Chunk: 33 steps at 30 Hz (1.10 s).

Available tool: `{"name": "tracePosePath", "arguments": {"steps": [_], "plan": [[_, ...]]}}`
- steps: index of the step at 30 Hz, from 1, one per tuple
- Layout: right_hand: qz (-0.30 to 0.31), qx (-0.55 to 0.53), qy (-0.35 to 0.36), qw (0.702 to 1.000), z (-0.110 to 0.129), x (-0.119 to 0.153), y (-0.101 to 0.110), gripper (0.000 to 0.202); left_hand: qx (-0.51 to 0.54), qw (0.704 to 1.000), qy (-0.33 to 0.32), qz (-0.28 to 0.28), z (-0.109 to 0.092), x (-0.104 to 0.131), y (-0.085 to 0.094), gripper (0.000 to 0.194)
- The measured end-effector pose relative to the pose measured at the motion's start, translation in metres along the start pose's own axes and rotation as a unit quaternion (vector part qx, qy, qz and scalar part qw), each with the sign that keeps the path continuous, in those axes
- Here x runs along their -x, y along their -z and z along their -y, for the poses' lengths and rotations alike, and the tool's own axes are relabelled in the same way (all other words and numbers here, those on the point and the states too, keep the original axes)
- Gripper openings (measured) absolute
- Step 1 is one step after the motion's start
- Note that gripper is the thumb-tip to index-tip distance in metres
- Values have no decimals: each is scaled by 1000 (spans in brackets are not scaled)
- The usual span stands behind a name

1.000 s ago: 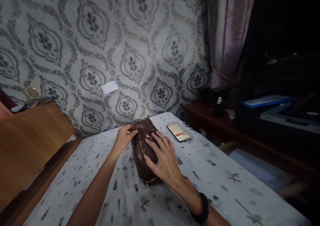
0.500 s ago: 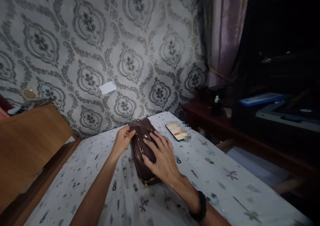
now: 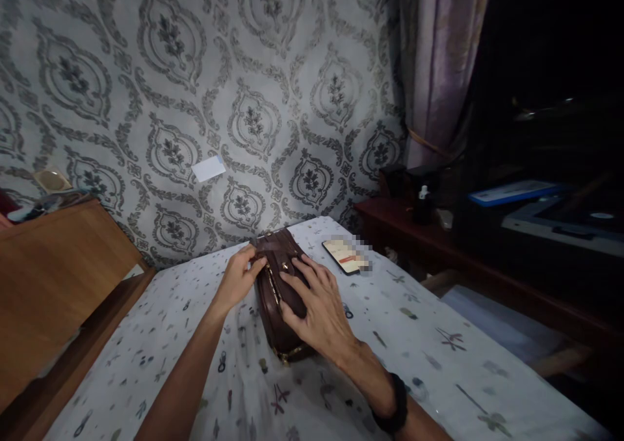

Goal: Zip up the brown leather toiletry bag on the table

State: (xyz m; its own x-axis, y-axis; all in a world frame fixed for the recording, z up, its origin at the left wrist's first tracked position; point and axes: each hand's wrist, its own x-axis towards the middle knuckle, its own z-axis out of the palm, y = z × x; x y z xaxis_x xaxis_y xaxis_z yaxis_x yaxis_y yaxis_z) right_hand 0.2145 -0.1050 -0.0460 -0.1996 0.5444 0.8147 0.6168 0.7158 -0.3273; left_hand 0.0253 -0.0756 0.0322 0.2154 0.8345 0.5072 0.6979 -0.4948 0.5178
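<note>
Preferably, the spread right hand point(image 3: 319, 304) should steady the bag point(image 3: 273, 316), so the left hand point(image 3: 237, 277), pinching it at eleven o'clock, can ease the zip point(image 3: 273, 286).

No writing is legible; the phone screen point(image 3: 342, 257) is too small.

A rectangular brown leather-like bag point(image 3: 292, 296) with gold-coloured zips is lying on a white printed cloth point(image 3: 253, 389). The bare left hand point(image 3: 238, 275) is pinching its edge at eleven o'clock; the bare right hand point(image 3: 319, 304) is resting spread over its three o'clock side. A dark-edged phone point(image 3: 338, 255) with a lit screen is lying near it at two o'clock.
</note>
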Motion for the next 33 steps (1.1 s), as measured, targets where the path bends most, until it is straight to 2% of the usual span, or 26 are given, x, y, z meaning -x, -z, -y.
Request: {"name": "tracePosePath", "arguments": {"steps": [4, 6, 11, 14, 15, 17, 19, 22, 25, 29, 33], "plan": [[3, -2, 1, 1000, 0, -1, 1, 41, 38, 998, -18, 47, -10, 2, 3, 20], [-1, -4, 5, 1000, 0, -1, 1, 40, 46, 998, -8, 49, -12, 3, 3, 19], [-26, -25, 0, 999, -4, 2, -2, 36, 98, 993, 68, 9, -3, 5, -5, 22], [-56, -37, -25, 997, -6, 9, -2, 40, 97, 992, 74, -32, 1, 5, -11, 17], [-65, -40, -35, 996, -6, 12, -2, 41, 81, 993, 63, -51, 1, 4, -12, 21], [-79, -46, -51, 994, -7, 19, 0, 38, 22, 996, 31, -80, -4, 3, -13, 40], [-87, -55, -57, 993, -7, 24, 1, 35, -70, 994, -13, -86, -13, 0, -14, 54], [-94, -66, -53, 992, -6, 28, 2, 34, -201, 974, -92, -41, -29, -5, -19, 50], [-95, -75, -52, 991, -6, 29, 3, 34, -274, 952, -138, 13, -40, -14, -25, 38], [-99, -84, -52, 990, -7, 27, 6, 32, -314, 936, -146, 63, -43, -26, -32, 29], [-102, -81, -43, 991, -7, 27, 8, 30, -337, 929, -127, 89, -47, -33, -30, 15]]}}
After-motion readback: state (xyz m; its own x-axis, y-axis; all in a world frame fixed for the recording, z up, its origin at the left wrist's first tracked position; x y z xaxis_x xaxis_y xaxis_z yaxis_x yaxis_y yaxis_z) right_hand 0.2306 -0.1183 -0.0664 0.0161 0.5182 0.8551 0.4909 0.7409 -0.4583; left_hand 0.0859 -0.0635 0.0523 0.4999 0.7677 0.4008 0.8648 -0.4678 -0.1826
